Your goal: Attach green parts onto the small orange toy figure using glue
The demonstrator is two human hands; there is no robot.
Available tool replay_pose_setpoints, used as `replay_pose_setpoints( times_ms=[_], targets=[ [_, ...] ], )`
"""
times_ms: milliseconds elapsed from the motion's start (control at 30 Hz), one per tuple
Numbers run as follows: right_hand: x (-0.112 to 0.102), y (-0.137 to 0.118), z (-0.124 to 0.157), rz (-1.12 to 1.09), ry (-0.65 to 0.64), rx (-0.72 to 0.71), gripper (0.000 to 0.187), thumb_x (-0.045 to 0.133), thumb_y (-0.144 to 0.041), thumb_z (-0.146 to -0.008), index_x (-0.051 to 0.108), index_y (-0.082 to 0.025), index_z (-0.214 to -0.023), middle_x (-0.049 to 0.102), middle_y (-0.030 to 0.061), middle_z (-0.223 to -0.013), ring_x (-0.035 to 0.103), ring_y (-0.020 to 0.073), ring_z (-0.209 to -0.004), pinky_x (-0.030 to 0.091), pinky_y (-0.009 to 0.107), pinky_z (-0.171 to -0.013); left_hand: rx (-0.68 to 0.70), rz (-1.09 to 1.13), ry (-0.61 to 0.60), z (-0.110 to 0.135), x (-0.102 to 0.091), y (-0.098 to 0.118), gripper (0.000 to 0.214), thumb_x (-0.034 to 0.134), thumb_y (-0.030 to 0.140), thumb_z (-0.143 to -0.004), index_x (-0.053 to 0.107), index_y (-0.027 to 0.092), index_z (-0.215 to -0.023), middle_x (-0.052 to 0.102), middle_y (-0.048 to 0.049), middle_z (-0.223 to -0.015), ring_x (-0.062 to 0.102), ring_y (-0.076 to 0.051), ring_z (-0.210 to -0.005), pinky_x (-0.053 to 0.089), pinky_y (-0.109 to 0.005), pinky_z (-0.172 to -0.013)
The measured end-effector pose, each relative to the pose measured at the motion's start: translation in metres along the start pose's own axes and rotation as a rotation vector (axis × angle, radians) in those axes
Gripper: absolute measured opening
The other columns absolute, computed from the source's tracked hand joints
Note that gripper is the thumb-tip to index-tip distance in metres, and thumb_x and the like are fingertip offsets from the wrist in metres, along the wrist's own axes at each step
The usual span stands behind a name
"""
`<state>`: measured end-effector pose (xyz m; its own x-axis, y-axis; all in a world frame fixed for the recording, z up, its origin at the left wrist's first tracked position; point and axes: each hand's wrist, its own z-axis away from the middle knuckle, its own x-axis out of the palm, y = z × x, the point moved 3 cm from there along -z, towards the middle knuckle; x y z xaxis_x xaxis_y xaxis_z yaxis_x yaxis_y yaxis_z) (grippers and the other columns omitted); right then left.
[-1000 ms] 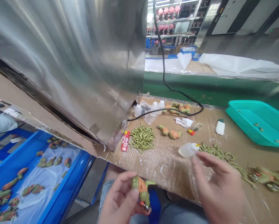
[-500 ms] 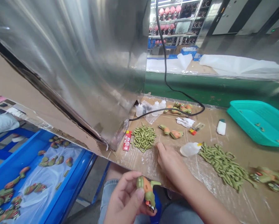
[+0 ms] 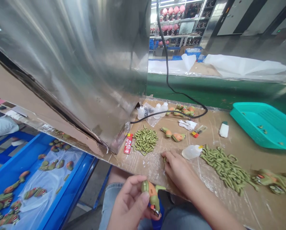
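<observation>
Cardboard-covered worktop (image 3: pixel 138 163) spreads before you. Your left hand (image 3: pixel 132 206) pinches an orange-and-green figure (image 3: pixel 153 193) by its near edge; your right hand (image 3: pixel 177 167) has bunched fingertips, their grip too hidden to tell. Just beyond lie a squeeze bottle (image 3: pixel 190 152) and curled green pieces (image 3: pixel 226 169).

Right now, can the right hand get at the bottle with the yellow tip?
Probably yes: the bottle lies beside the right hand, nothing visible between them, though that hand may hold something small.
</observation>
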<state>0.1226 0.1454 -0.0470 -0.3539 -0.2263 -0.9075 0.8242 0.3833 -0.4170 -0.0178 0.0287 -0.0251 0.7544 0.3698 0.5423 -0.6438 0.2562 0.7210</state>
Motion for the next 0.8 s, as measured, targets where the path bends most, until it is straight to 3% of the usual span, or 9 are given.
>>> replay_pose_setpoints(
  times_ms=[133,233,333,433,633,733,800],
  targets=[
    [-0.009,0.005,0.013,-0.177,0.063,0.036,0.016,0.047,-0.005,-0.079,0.06,-0.015,-0.078,0.059,0.0044,-0.074,0.057,0.0209,-0.071,0.043,0.033,-0.068,0.0,0.015,-0.043,0.001,0.002,0.0,0.027,0.079,0.028,-0.062,0.069,0.021,-0.087,0.074,-0.0005,-0.072,0.065,-0.013,-0.054,0.059,-0.029,-0.048],
    [-0.026,-0.003,0.037,-0.374,0.129,0.036,0.015,0.049,-0.024,-0.086,0.06,-0.021,-0.076,0.06,0.0011,-0.075,0.058,0.0184,-0.07,0.046,0.027,-0.063,-0.013,0.008,-0.089,0.002,0.004,-0.002,0.026,0.078,0.027,-0.063,0.069,0.023,-0.087,0.075,-0.0006,-0.073,0.066,-0.015,-0.057,0.059,-0.031,-0.05],
    [-0.041,-0.017,0.063,-0.782,0.191,0.018,0.014,0.057,-0.036,-0.085,0.062,-0.026,-0.077,0.055,-0.0021,-0.083,0.057,0.014,-0.075,0.049,0.019,-0.062,-0.024,0.009,-0.154,0.003,0.008,-0.005,0.024,0.078,0.025,-0.065,0.069,0.024,-0.088,0.075,-0.001,-0.076,0.067,-0.015,-0.059,0.059,-0.03,-0.051],
    [-0.043,-0.028,0.078,-1.155,0.153,0.032,0.006,0.067,-0.034,-0.08,0.066,-0.03,-0.075,0.049,-0.0029,-0.084,0.054,0.0125,-0.08,0.048,0.017,-0.07,-0.02,0.025,-0.22,0.003,0.014,-0.009,0.025,0.077,0.023,-0.065,0.069,0.026,-0.088,0.075,-0.0007,-0.079,0.068,-0.015,-0.063,0.058,-0.029,-0.053],
    [-0.029,-0.029,0.084,-1.29,0.057,0.078,0.01,0.066,-0.036,-0.082,0.067,-0.028,-0.076,0.044,-0.0007,-0.086,0.051,0.0141,-0.077,0.049,0.021,-0.067,0.002,0.047,-0.268,0.006,0.025,-0.011,0.025,0.079,0.02,-0.064,0.07,0.027,-0.087,0.075,-0.0008,-0.077,0.067,-0.013,-0.065,0.056,-0.025,-0.056],
    [-0.025,-0.03,0.086,-1.283,0.076,0.032,0.006,0.062,-0.032,-0.085,0.065,-0.029,-0.08,0.044,-0.0004,-0.087,0.052,0.0144,-0.075,0.051,0.022,-0.064,0.017,0.062,-0.263,0.008,0.027,-0.011,0.025,0.079,0.02,-0.064,0.071,0.028,-0.086,0.076,-0.0001,-0.078,0.068,-0.013,-0.066,0.057,-0.025,-0.056],
    [-0.03,-0.03,0.087,-1.164,0.141,-0.033,0.006,0.06,-0.027,-0.086,0.064,-0.029,-0.083,0.046,-0.0002,-0.087,0.054,0.015,-0.077,0.052,0.022,-0.064,0.035,0.06,-0.236,0.009,0.028,-0.01,0.025,0.079,0.019,-0.063,0.071,0.029,-0.085,0.075,0.001,-0.077,0.068,-0.014,-0.066,0.057,-0.025,-0.057]
  ],
)
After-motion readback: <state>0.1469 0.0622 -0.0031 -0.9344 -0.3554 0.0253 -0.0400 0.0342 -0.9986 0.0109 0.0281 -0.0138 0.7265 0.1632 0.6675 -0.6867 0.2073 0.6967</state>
